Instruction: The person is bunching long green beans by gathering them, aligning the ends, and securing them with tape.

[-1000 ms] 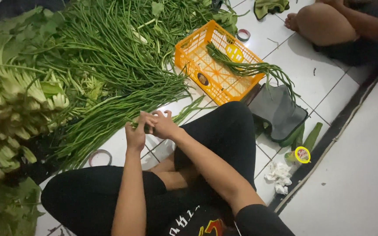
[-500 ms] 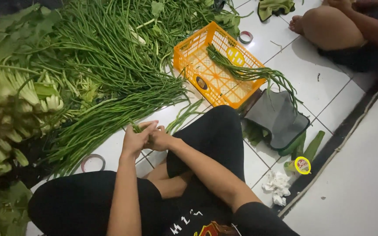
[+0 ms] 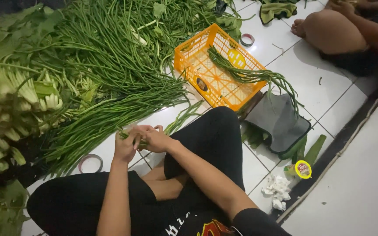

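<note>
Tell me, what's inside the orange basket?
Inside the orange basket lies one bundle of long beans, its ends trailing over the rim onto a grey cloth. A round yellow label and a dark oval one show on its mesh. What's under the beans stays hidden.

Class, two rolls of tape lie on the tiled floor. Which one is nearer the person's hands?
The tape roll beside the left knee, just below the left hand. The other roll lies far off, beyond the orange basket.

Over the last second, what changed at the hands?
Both hands, left hand and right hand, shifted slightly toward the pile, together gripping a small bunch of long beans throughout. Nothing released. The orange basket, tape roll and grey cloth stayed put.
</note>
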